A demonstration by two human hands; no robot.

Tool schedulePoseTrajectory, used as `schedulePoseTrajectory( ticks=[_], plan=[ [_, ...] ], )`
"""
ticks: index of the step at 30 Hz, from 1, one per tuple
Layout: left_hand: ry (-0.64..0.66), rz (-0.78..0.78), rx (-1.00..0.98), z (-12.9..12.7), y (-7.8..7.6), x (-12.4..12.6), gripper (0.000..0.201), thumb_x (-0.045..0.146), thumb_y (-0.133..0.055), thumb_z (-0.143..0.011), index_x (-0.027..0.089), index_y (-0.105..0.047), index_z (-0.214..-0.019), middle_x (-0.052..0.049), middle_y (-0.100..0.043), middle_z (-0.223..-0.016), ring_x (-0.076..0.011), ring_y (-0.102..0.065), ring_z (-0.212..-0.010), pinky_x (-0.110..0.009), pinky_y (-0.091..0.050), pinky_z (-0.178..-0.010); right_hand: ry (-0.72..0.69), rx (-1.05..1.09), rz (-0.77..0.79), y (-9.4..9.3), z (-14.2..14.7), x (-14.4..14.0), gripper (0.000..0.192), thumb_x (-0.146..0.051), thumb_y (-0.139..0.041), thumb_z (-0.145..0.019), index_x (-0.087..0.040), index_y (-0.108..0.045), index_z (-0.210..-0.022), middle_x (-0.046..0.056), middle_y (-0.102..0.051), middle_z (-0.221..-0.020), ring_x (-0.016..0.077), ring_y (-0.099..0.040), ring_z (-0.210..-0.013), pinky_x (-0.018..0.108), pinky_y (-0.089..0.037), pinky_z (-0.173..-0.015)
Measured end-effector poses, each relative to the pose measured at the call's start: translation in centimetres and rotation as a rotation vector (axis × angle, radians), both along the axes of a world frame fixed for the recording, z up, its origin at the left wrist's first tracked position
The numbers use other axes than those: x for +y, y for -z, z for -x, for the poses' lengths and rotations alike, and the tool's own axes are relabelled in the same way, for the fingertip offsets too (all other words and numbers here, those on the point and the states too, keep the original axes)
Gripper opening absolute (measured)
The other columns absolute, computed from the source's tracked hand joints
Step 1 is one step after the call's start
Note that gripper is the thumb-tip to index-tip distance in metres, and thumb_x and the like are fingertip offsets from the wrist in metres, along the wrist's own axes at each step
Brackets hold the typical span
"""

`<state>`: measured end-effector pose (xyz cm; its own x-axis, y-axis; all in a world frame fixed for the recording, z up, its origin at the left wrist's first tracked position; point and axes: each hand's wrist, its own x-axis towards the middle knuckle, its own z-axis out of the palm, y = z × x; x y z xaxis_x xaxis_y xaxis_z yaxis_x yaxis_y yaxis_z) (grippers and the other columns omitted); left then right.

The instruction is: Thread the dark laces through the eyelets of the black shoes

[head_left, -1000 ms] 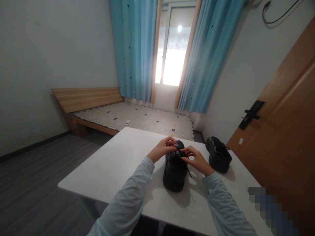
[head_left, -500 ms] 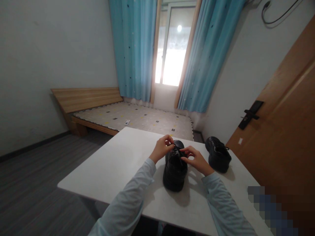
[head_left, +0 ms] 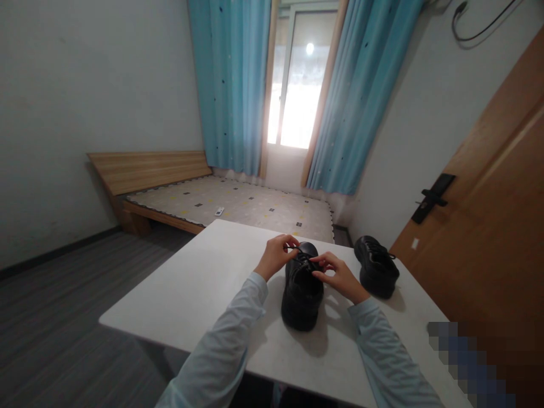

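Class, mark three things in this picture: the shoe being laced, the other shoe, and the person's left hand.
laced shoe (head_left: 301,303), head view, on its heel end.
other shoe (head_left: 376,271), head view, on its upper.
left hand (head_left: 274,258), head view, on the back of the hand.

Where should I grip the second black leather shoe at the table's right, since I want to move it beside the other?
Probably by the collar of the black leather shoe, coming from above: it stands upright on the white table, opening upward, apart from the right hand, with clear space around it.
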<state>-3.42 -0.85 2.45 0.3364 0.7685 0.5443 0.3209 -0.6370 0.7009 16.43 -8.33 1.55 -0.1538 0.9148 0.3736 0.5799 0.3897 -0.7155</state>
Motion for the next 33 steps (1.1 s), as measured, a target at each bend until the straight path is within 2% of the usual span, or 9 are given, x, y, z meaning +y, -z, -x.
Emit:
schedulePoseTrajectory(
  ticks=[3, 6, 13, 20, 27, 33],
  plan=[
    [-0.015, 0.066, 0.029, -0.1, 0.2, 0.0, 0.013, 0.022, -0.06, -0.069, 0.017, -0.069, -0.078, 0.003, -0.057, -0.059, -0.0092, -0.051, -0.056, -0.021, -0.04, -0.058, 0.005, 0.006, 0.001, -0.1, 0.1, -0.1, 0.029, -0.034, -0.068, -0.071, -0.021, -0.064, -0.096, 0.002, -0.056, -0.086, 0.0166, -0.055, -0.078, 0.033, -0.047, -0.071],
    [-0.003, 0.127, -0.011, -0.3, 0.5, 0.3, 0.015, 0.027, -0.059, -0.07, 0.015, -0.068, -0.074, 0.004, -0.053, -0.054, -0.0094, -0.049, -0.054, -0.021, -0.038, -0.055, 0.005, 0.002, -0.005, 0.1, 0.0, -0.1, 0.029, -0.035, -0.067, -0.071, -0.021, -0.064, -0.097, 0.003, -0.056, -0.086, 0.0166, -0.055, -0.079, 0.032, -0.047, -0.07],
    [0.19, 0.303, -0.286, -0.5, 0.5, 0.4, 0.015, 0.027, -0.06, -0.07, 0.013, -0.061, -0.076, 0.006, -0.045, -0.051, -0.0079, -0.046, -0.049, -0.02, -0.04, -0.051, 0.004, 0.005, 0.01, 0.5, -0.3, 0.1, 0.029, -0.035, -0.067, -0.071, -0.021, -0.064, -0.097, 0.003, -0.055, -0.085, 0.0167, -0.054, -0.079, 0.031, -0.047, -0.07],
    [0.131, 0.114, -0.232, -0.4, 0.1, 0.3, 0.015, 0.028, -0.059, -0.074, 0.014, -0.061, -0.076, 0.002, -0.055, -0.064, -0.0079, -0.045, -0.057, -0.02, -0.035, -0.054, 0.003, 0.007, 0.022, 0.3, -0.2, 0.1, 0.029, -0.033, -0.068, -0.071, -0.021, -0.064, -0.096, 0.003, -0.054, -0.087, 0.0166, -0.054, -0.079, 0.031, -0.045, -0.07],
    [0.102, 0.055, -0.212, 0.0, -0.3, -0.2, 0.016, 0.03, -0.059, -0.076, 0.015, -0.063, -0.08, 0.0, -0.06, -0.069, -0.0094, -0.049, -0.061, -0.021, -0.037, -0.057, 0.004, 0.008, 0.028, 0.3, -0.3, 0.1, 0.03, -0.034, -0.068, -0.071, -0.02, -0.064, -0.097, 0.002, -0.053, -0.086, 0.0162, -0.053, -0.078, 0.031, -0.045, -0.07],
    [-0.042, 0.028, -0.338, 0.8, -0.8, 0.2, 0.02, 0.034, -0.056, -0.078, 0.015, -0.062, -0.077, 0.0, -0.061, -0.07, -0.0109, -0.052, -0.065, -0.021, -0.039, -0.06, 0.0, 0.007, 0.022, 0.4, -0.5, -0.1, 0.03, -0.035, -0.068, -0.071, -0.02, -0.064, -0.097, 0.003, -0.054, -0.085, 0.0162, -0.054, -0.077, 0.03, -0.045, -0.069]
  ],
)
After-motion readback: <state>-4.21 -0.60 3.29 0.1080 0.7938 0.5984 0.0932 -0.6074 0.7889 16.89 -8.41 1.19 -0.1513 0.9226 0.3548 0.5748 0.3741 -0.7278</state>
